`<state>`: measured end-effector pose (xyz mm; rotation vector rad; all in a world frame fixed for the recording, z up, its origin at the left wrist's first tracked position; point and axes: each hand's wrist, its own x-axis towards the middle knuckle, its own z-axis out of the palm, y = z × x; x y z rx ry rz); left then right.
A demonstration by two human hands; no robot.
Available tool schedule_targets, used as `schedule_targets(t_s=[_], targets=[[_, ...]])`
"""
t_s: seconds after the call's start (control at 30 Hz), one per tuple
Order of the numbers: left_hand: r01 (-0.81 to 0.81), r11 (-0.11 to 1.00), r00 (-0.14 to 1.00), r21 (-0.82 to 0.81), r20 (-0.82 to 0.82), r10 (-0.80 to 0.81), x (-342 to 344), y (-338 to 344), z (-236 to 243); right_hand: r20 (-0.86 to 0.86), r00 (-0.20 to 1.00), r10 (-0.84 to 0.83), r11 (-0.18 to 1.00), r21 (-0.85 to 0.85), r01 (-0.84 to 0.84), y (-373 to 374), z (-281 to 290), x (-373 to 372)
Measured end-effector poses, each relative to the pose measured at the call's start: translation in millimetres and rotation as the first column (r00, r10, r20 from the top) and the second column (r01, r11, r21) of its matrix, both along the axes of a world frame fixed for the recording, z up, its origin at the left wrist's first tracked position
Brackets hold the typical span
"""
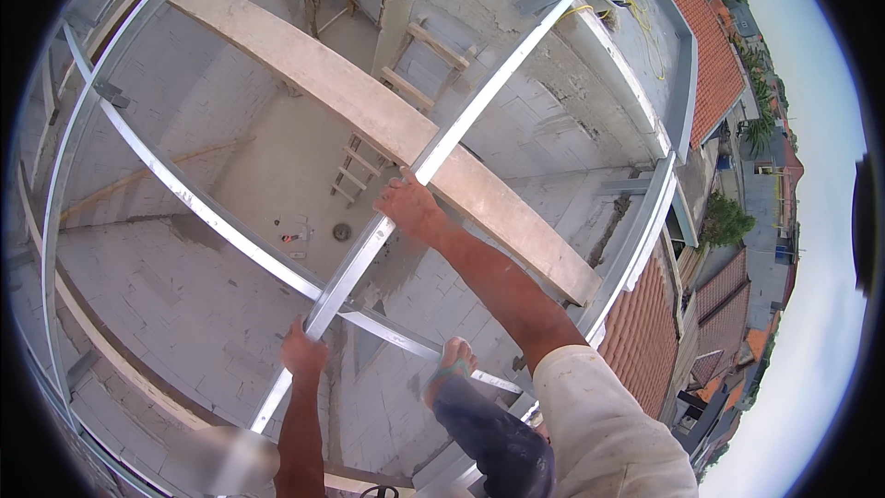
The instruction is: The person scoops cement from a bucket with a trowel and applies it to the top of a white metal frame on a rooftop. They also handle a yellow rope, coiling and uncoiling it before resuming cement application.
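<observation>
A long silvery metal beam runs slantwise from the lower left up to the far right, over an open room below. My right hand is closed around its middle, beside a wide wooden plank that passes under the beam. Nearer to me, my left hand grips the same beam lower down, its fingers partly hidden behind the metal. Between my hands, the beam lies across another metal beam. A blurred patch covers the long beam's near end.
Far below is the room's floor, with a wooden ladder-like frame. My foot in a thong sandal is near the crossing beam. A grey block wall stands at the right, with a yellow cord beyond. Tiled roofs lie outside.
</observation>
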<state>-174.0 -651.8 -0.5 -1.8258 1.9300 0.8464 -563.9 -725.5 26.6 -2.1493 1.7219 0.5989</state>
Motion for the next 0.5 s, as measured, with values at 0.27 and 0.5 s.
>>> schedule_targets(t_s=[0.27,0.5], targets=[[0.122,0.986,0.991,-0.114,-0.048,-0.128,12,-4,-5,-0.029,0.998,-0.063,0.996,-0.062,0.061,-41,-6,-134],[0.178,0.984,0.976,-0.027,-0.122,-0.18,10,-15,-6,-0.036,0.998,-0.058,0.997,-0.056,0.056,-42,-6,-139]])
